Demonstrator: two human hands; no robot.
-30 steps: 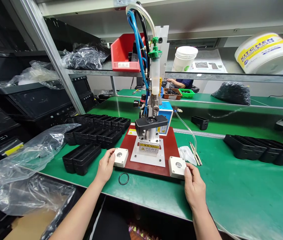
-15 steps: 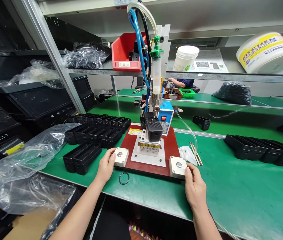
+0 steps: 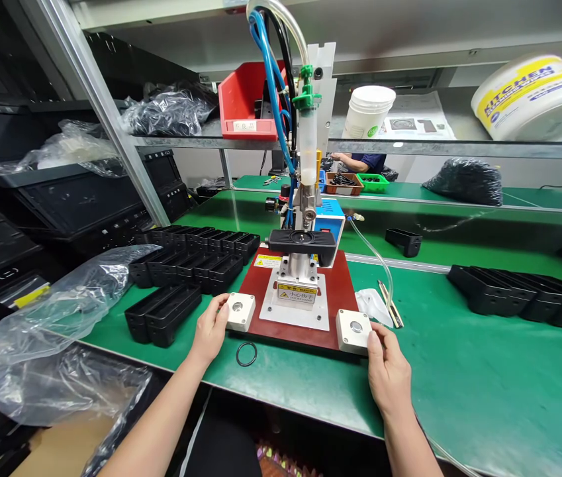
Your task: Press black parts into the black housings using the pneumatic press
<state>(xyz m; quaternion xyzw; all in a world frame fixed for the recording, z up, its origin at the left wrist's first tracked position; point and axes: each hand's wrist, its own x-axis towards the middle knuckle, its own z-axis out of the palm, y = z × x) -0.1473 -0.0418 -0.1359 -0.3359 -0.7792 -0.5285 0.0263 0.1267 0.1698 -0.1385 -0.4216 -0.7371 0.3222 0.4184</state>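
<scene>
My left hand (image 3: 212,330) grips the outer side of a white button box (image 3: 241,312), its thumb beside the round metal button. On the other side, my right hand (image 3: 388,371) is closed around the edge of a second button box (image 3: 354,330). Both boxes sit at the front corners of a red-brown base plate (image 3: 271,328). Between them a dispensing machine (image 3: 308,149) stands upright, with a clear syringe and a nozzle. Under the nozzle, a black plastic housing (image 3: 323,245) lies crosswise on the metal fixture. A black rubber ring (image 3: 246,354) lies in front of the plate.
Rows of black housings (image 3: 176,305) stand on the left of the green table (image 3: 459,377), more housings (image 3: 504,295) on the right. Plastic bags (image 3: 72,311) hang at the left edge. Tweezers (image 3: 394,306) lie near the plate. Behind, a co-worker's arm (image 3: 355,162) shows.
The black housing on the fixture has turned from pointing towards me to lying crosswise under the nozzle. Both my hands have stayed on the button boxes.
</scene>
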